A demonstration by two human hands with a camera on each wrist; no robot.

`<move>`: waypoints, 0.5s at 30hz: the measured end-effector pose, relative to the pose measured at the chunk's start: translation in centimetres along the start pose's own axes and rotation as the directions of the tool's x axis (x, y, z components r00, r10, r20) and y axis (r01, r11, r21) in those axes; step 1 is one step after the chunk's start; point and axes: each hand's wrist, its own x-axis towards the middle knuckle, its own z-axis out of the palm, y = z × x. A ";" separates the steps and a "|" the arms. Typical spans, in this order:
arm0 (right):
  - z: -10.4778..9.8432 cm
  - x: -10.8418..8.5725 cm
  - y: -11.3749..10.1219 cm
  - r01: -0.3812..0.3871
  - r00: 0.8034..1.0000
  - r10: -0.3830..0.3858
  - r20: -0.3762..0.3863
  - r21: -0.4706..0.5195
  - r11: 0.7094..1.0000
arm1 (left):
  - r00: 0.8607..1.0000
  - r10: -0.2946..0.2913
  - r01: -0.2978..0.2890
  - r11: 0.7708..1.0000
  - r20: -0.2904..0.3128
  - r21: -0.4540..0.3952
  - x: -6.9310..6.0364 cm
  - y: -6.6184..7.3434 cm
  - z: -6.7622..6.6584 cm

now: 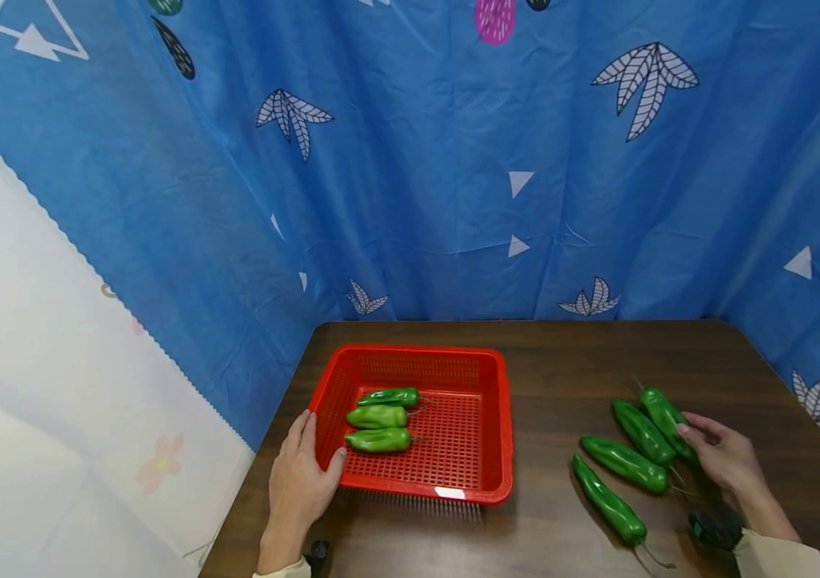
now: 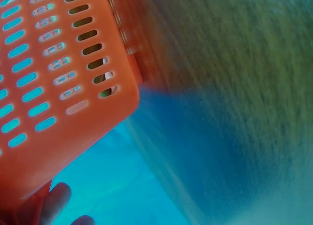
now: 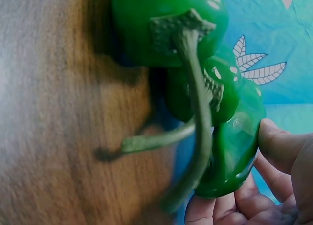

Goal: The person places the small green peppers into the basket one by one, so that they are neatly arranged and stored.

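My left hand (image 1: pixel 301 475) rests at the near left corner of a red plastic basket (image 1: pixel 505 429), fingers along its left side and thumb by the front rim. Inside the basket, three green peppers lie in a row, the front one (image 1: pixel 379 440) lighter green than the back one (image 1: pixel 388 397). On the right, my right hand (image 1: pixel 733 466) holds a dark green pepper (image 1: pixel 663 417) between thumb and fingers. Close beside it lie another pepper (image 1: pixel 641 432), a longer one (image 1: pixel 623 463) and a slim one (image 1: pixel 608 502). The right wrist view shows the held pepper (image 3: pixel 244 132) behind two pepper stems.
Everything stands on a dark brown wooden table (image 1: pixel 547 361). A blue patterned curtain (image 1: pixel 453 160) hangs behind and to the right, and a white cloth (image 1: pixel 92 337) hangs at the left. Slotted basket wall (image 2: pixel 107 54) fills much of the left wrist view.
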 end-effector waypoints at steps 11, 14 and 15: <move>-0.1 -0.6 -1.2 0.128 0.983 -0.134 -0.126 -0.051 0.990 | 1.000 -0.009 0.009 1.000 0.015 -0.003 -0.1 -0.1 0.1; -0.3 -0.6 -1.8 0.147 0.979 -0.153 -0.135 -0.052 0.988 | 1.000 -0.007 0.007 1.000 0.017 -0.007 0.0 -0.1 0.1; -0.4 -0.6 -2.0 0.155 0.978 -0.161 -0.132 -0.055 0.986 | 1.000 -0.006 0.007 1.000 0.017 -0.008 0.0 0.0 0.1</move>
